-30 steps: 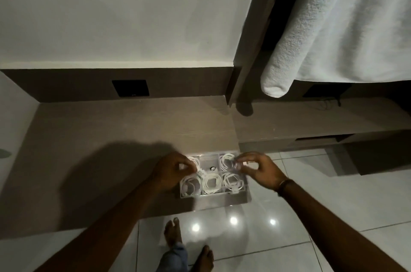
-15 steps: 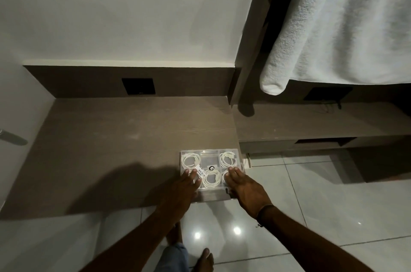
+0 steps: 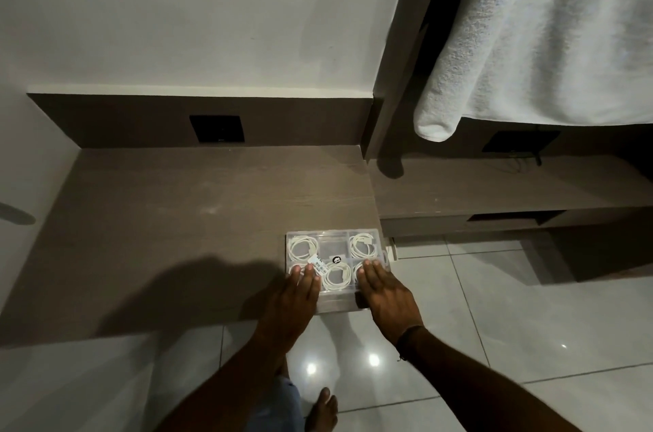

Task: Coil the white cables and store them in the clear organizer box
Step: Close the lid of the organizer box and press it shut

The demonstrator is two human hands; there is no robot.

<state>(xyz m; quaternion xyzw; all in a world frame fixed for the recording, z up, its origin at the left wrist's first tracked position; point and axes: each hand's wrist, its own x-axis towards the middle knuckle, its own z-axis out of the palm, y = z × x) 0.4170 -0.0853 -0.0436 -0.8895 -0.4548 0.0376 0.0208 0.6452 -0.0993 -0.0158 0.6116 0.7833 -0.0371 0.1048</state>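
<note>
Clear organizer box [image 3: 334, 243], coiled white cables [image 3: 301, 247] in compartments.

Light: dim, warm.
Shadow: cast left of left hand [image 3: 295, 304] across desk [image 3: 176, 219].
Glare: bright spots on floor tiles [image 3: 494, 308].
Edges: wide-angle bending.

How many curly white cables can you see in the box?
5: back-left, back-right, front-middle, and front-left and front-right, each partly under a hand. The back-middle compartment looks empty.
</note>
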